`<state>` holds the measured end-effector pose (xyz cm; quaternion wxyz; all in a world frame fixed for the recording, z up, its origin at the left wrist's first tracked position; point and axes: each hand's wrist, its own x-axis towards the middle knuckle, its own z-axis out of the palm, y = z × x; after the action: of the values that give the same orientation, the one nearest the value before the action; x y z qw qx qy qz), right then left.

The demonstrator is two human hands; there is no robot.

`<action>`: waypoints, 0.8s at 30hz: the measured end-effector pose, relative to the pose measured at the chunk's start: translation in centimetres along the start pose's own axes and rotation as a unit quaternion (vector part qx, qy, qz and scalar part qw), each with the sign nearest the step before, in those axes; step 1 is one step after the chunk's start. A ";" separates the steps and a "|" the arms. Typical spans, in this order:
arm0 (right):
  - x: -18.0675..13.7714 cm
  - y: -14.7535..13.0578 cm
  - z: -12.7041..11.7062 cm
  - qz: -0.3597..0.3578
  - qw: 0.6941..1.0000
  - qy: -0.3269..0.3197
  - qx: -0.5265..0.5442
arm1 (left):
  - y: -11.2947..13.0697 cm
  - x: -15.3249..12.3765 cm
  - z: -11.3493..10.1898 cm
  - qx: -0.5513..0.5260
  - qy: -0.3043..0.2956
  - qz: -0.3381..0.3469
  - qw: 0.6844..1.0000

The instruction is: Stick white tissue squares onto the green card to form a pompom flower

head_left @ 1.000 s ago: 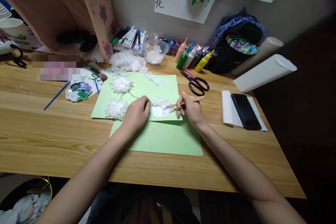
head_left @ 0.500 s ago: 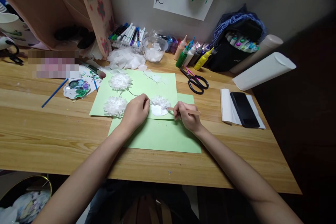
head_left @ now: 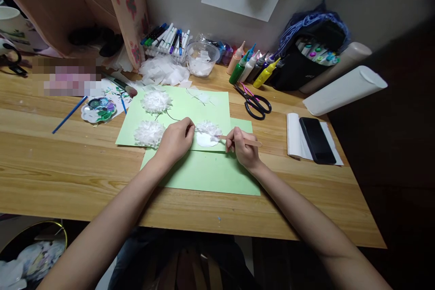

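Observation:
My right hand [head_left: 244,147] pinches a wooden craft stick [head_left: 249,142], whose tip touches a half-covered white paper flower [head_left: 208,129]. The flower's upper part is ruffled paper; its lower part is a smooth white round [head_left: 206,140]. At the flower's left edge is my left hand [head_left: 177,139], its fingers curled and thumb pressed in; what they hold, if anything, is hidden. All of this rests on a light green sheet [head_left: 190,104]. Two fuller white ruffled flowers [head_left: 156,99] lie on the sheet's left side, the lower one partly beside my left hand.
A second green sheet [head_left: 210,172] lies underneath, nearer me. Behind are white paper pieces [head_left: 165,72], a clear bowl [head_left: 203,61], paint bottles [head_left: 239,70] and black scissors [head_left: 256,108]. A paint palette [head_left: 98,109] is left; a phone [head_left: 316,140] lies right.
The camera view has tilted slightly, so the table sits a little higher in the picture. Both hands keep nearly the same place, and the stick's tip stays at the flower.

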<state>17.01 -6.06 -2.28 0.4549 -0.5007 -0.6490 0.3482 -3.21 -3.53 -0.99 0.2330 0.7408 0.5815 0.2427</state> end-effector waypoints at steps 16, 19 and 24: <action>3.9 -2.6 0.5 0.071 0.993 -0.070 -0.055 | 0.0 0.0 0.0 0.003 -0.003 0.001 1.000; 5.0 -3.3 0.7 0.064 0.985 -0.114 -0.116 | 0.0 -0.1 0.1 0.003 -0.002 0.006 1.000; 4.2 -3.2 0.2 0.063 0.992 -0.088 -0.061 | -0.1 -0.1 0.1 0.010 0.001 0.004 1.000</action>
<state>15.43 -2.79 1.58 0.3420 -0.5350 -0.6733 0.3787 -3.27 -3.62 -1.14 0.2244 0.7448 0.5813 0.2386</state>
